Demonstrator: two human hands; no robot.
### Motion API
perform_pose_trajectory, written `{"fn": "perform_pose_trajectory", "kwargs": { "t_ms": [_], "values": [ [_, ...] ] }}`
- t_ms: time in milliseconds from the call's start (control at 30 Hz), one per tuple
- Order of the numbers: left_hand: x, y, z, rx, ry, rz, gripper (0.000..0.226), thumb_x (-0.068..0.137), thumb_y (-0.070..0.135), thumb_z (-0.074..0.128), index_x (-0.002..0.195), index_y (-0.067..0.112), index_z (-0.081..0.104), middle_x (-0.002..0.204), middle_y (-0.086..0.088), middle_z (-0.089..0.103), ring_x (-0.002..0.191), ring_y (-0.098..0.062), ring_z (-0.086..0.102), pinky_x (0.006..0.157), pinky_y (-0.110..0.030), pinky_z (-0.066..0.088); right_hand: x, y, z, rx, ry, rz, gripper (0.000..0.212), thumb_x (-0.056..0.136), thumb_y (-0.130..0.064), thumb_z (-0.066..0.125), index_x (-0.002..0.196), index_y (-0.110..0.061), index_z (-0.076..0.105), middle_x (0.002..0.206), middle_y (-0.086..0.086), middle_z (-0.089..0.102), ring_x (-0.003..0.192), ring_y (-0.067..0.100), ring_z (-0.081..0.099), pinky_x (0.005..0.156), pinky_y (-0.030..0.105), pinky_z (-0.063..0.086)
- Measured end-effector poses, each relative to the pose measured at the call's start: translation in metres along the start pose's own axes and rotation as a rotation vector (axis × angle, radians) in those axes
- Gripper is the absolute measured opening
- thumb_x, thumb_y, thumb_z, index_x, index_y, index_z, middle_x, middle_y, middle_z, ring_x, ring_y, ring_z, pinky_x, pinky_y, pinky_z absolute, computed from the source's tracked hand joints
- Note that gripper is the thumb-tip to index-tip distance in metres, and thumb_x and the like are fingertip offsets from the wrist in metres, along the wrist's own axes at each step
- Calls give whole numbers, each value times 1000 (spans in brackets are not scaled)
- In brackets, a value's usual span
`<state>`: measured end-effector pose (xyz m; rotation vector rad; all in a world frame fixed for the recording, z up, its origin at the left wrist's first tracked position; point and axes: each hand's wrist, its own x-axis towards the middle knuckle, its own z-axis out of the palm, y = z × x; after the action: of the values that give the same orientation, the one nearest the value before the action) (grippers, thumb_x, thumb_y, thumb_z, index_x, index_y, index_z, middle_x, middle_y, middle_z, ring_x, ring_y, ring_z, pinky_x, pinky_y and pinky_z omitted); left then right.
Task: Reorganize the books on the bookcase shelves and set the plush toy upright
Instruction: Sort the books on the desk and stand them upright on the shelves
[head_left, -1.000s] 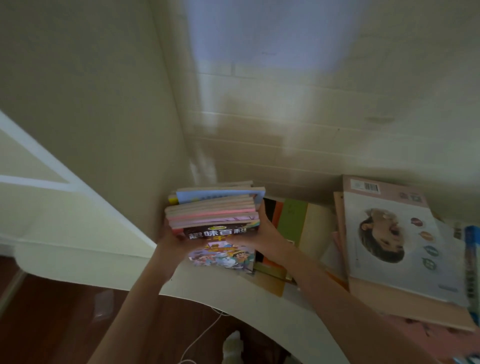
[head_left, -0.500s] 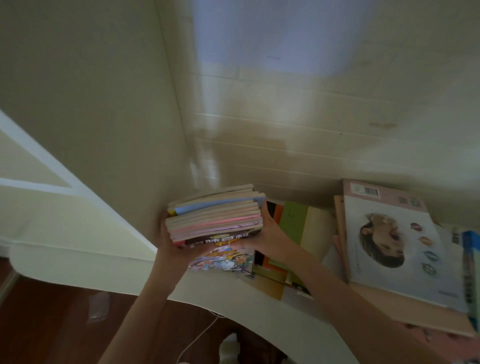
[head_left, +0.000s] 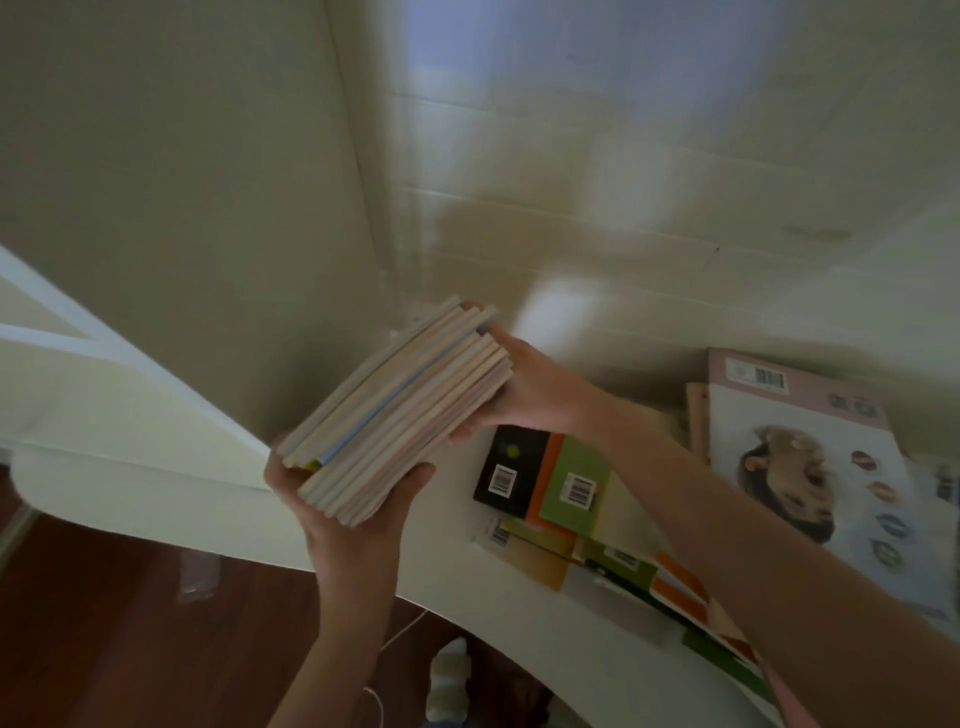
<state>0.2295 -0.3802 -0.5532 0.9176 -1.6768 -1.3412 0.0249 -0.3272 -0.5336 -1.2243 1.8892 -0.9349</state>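
Bare shelf (head_left: 457, 561) lay open in the left corner, between the side panel (head_left: 208, 208) and the flat books (head_left: 566, 483). The stack of books (head_left: 400, 410), gripped by the left hand (head_left: 343, 514) and right hand (head_left: 535, 389), hung tilted over it. A large book (head_left: 810, 467) blocked the far right.

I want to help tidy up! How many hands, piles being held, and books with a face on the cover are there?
Hands: 2 (left hand, right hand)
Held pile of books: 1
Book with a face on the cover: 1
Total: 4

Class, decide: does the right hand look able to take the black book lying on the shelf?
Probably not yet: the right hand grips the book stack with the left hand; the black book lies exposed just below.
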Motion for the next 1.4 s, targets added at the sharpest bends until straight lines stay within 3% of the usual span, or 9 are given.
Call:
{"fn": "perform_pose_trajectory", "kwargs": {
  "t_ms": [167, 267, 400, 500, 633, 967, 1167, 1300, 1400],
  "values": [
    [-12, -18, 11, -48, 53, -88, 88, 60, 10, 83, 124, 32, 26, 115, 19, 41, 105, 11, 48, 74, -3, 46, 10, 13, 11, -3, -149, 146, 102, 62, -20, 88, 143, -24, 27, 124, -11, 52, 118, 12, 50, 103, 27, 42],
    [-15, -31, 11, -43, 19, -106, 84, 62, 19, 83, 117, 49, 26, 115, 22, 43, 107, 7, 50, 72, -10, 50, 11, 23, 16, 6, -198, 199, 102, 66, -25, 86, 147, -27, 22, 134, -9, 48, 124, 11, 46, 110, 38, 37],
    [-12, -38, 5, 36, -22, -64, 103, 58, 15, 90, 130, 40, 21, 129, 1, 40, 120, -15, 46, 90, -35, 53, 15, 21, 14, 1, -293, 222, 122, 65, -26, 87, 150, -36, 0, 149, -9, 34, 135, 12, 34, 113, 35, 29],
    [-8, -35, 2, 89, -49, 96, 111, 57, 33, 85, 140, 35, 11, 137, 3, 33, 127, -15, 40, 99, -24, 45, 13, 21, 18, 60, -280, 196, 120, 73, -7, 79, 147, -44, -9, 147, -3, 33, 131, 17, 38, 105, 33, 39],
    [-10, -20, 6, -47, -45, -18, 95, 60, 45, 75, 135, 47, 16, 125, 29, 37, 120, 5, 40, 88, -9, 46, 0, 22, 25, 245, -226, 210, 109, 78, 5, 70, 151, -36, 0, 139, -4, 42, 126, 12, 43, 100, 25, 45],
    [-8, -22, 7, -122, -16, -58, 70, 61, 45, 72, 116, 41, 30, 114, 17, 42, 110, 3, 47, 76, -11, 50, 1, 17, 27, 338, -132, 206, 84, 73, 16, 65, 136, -25, 30, 115, 6, 54, 114, 19, 53, 90, 31, 54],
    [0, -38, 1, 7, -127, -57, 101, 52, 37, 86, 128, 44, 20, 115, 39, 39, 113, 9, 44, 90, -17, 49, -4, 32, 27, 313, -187, 272, 80, 78, 10, 66, 141, -20, 27, 111, -8, 53, 100, -9, 54, 77, 9, 50],
    [-7, -81, -4, 214, -203, -163, 99, 54, 52, 83, 135, 20, 34, 128, -4, 47, 118, -26, 50, 97, -39, 48, 0, 40, 29, 224, -235, 319, 69, 81, 5, 65, 138, -20, 35, 110, -15, 53, 97, -11, 54, 83, 8, 47],
    [-4, -103, -4, 266, -267, -257, 88, 60, 54, 75, 127, 5, 50, 126, -20, 51, 117, -28, 52, 94, -10, 42, -4, 46, 33, 216, -229, 338, 61, 80, -2, 71, 130, -25, 44, 114, -17, 54, 108, 1, 53, 92, 14, 45]
  ]
}}
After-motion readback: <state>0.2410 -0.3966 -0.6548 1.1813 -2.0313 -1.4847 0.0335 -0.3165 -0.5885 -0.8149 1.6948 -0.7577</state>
